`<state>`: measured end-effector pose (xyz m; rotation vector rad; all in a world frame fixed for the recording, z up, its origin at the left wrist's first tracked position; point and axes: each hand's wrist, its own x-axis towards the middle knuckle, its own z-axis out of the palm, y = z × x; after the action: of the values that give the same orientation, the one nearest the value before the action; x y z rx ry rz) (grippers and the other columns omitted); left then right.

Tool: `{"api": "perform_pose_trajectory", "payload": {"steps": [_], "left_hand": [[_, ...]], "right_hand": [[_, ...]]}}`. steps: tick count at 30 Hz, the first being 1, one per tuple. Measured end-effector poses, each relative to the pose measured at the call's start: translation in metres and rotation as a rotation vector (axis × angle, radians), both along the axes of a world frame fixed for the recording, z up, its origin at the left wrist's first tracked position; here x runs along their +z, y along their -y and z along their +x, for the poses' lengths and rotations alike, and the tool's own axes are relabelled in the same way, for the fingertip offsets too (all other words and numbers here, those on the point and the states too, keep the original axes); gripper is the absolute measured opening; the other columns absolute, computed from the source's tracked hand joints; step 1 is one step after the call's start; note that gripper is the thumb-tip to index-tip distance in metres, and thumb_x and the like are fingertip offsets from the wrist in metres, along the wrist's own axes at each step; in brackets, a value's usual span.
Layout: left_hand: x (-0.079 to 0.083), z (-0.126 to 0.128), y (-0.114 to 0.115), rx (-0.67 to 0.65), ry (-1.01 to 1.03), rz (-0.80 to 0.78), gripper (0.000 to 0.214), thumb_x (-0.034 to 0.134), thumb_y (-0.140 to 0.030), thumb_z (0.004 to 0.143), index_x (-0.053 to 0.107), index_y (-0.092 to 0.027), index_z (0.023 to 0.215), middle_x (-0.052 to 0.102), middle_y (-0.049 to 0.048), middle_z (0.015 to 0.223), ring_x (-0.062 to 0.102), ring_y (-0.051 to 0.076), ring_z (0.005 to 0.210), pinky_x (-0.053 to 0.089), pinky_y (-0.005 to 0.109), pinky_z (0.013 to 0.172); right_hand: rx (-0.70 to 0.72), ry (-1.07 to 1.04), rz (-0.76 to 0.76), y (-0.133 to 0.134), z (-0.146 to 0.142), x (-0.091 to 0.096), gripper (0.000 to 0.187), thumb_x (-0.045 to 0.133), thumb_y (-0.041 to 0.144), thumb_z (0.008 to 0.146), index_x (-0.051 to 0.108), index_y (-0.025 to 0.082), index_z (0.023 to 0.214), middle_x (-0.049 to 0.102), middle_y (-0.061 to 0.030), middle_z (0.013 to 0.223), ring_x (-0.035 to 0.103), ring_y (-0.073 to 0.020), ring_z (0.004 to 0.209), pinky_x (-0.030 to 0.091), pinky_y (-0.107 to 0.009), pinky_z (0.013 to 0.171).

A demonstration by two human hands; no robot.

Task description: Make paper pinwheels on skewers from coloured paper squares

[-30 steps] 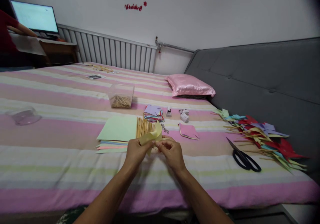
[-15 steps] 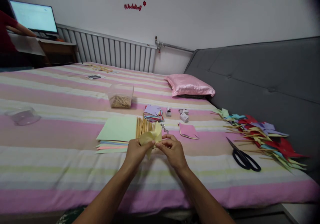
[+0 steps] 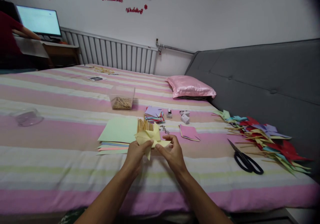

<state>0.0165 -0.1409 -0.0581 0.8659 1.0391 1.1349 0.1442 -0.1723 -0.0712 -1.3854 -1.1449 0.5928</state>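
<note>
Both of my hands hold a folded yellow paper piece [image 3: 149, 138] above the striped bedspread [image 3: 62, 164]. My left hand [image 3: 135, 154] pinches its left side, and my right hand [image 3: 172, 153] pinches its right flap, fingers closed. Just behind the paper lie a bundle of wooden sticks [image 3: 144, 125] and a stack of pastel paper sheets [image 3: 118, 133] with a green one on top. Small metal pins [image 3: 164, 128] lie right of the sticks.
Black scissors [image 3: 246, 160] and a heap of finished coloured pinwheels [image 3: 265, 138] lie at right. Further back are a clear box of sticks [image 3: 121, 97], small coloured squares [image 3: 153, 113], pink squares [image 3: 188, 132], a pink pillow [image 3: 190, 87]. Another person's arm [image 3: 15, 31] is by a monitor [image 3: 39, 20].
The yellow paper has spread wider between my hands, with a flap now pulled out to the right. My hands stayed in much the same spot.
</note>
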Motion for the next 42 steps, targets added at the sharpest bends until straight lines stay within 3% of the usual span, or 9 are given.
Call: {"api": "perform_pose_trajectory", "payload": {"steps": [3,6,13,20,26,31,42], "left_hand": [[0.001,0.003,0.003,-0.016,0.035,-0.011,0.031,0.075,-0.027,0.054,0.07,-0.01,0.079,0.069,0.0054,0.067,0.062,0.018,0.061,0.046,0.026,0.059],[-0.001,0.005,0.006,-0.02,0.026,-0.008,0.026,0.075,-0.025,0.054,0.07,-0.01,0.074,0.068,0.0046,0.065,0.059,0.015,0.057,0.044,0.024,0.055],[-0.007,0.008,0.01,-0.075,-0.005,-0.013,0.027,0.076,-0.029,0.056,0.07,-0.011,0.076,0.067,0.0036,0.064,0.058,0.015,0.056,0.043,0.025,0.055],[0.003,-0.002,0.008,-0.229,-0.044,0.006,0.027,0.075,-0.026,0.058,0.07,-0.013,0.081,0.068,0.004,0.072,0.058,0.015,0.063,0.041,0.023,0.056],[0.018,-0.018,0.001,-0.308,-0.152,0.026,0.024,0.071,-0.036,0.064,0.068,-0.012,0.066,0.061,0.0007,0.06,0.052,0.011,0.056,0.036,0.022,0.055],[0.011,-0.018,0.0,-0.363,-0.283,0.019,0.024,0.074,-0.034,0.058,0.065,-0.012,0.059,0.058,0.0002,0.052,0.049,0.011,0.049,0.031,0.022,0.05],[0.012,-0.016,0.003,-0.365,-0.239,-0.026,0.019,0.072,-0.031,0.053,0.062,-0.014,0.053,0.057,-0.0001,0.048,0.046,0.011,0.043,0.029,0.022,0.047]], "right_hand": [[0.098,-0.312,-0.091,0.0,-0.005,0.002,0.053,0.076,0.038,0.058,0.056,0.015,0.101,0.066,-0.0069,0.094,0.061,-0.0172,0.068,0.048,-0.03,0.064],[0.202,-0.567,-0.175,0.001,-0.008,0.003,0.045,0.079,0.037,0.055,0.061,0.012,0.088,0.069,-0.005,0.074,0.063,-0.0175,0.06,0.05,-0.03,0.061],[0.189,-0.67,-0.219,0.002,-0.007,0.002,0.028,0.077,0.032,0.057,0.065,0.012,0.073,0.07,-0.0046,0.066,0.065,-0.0177,0.057,0.052,-0.03,0.06],[0.218,-0.674,-0.246,0.001,0.002,0.004,0.019,0.075,0.027,0.057,0.062,0.014,0.063,0.064,-0.0007,0.057,0.06,-0.0148,0.053,0.048,-0.026,0.054],[0.287,-0.562,-0.308,0.001,0.012,0.004,0.017,0.073,0.024,0.056,0.064,0.011,0.063,0.061,-0.0003,0.053,0.053,-0.0118,0.047,0.041,-0.024,0.049],[0.355,-0.44,-0.332,0.002,0.013,0.007,0.015,0.075,0.02,0.052,0.066,0.01,0.06,0.06,0.0004,0.051,0.049,-0.0104,0.047,0.035,-0.022,0.046],[0.357,-0.381,-0.302,0.004,0.011,0.008,0.02,0.075,0.029,0.056,0.069,0.012,0.065,0.063,-0.0018,0.056,0.051,-0.0131,0.049,0.04,-0.025,0.049]]}}
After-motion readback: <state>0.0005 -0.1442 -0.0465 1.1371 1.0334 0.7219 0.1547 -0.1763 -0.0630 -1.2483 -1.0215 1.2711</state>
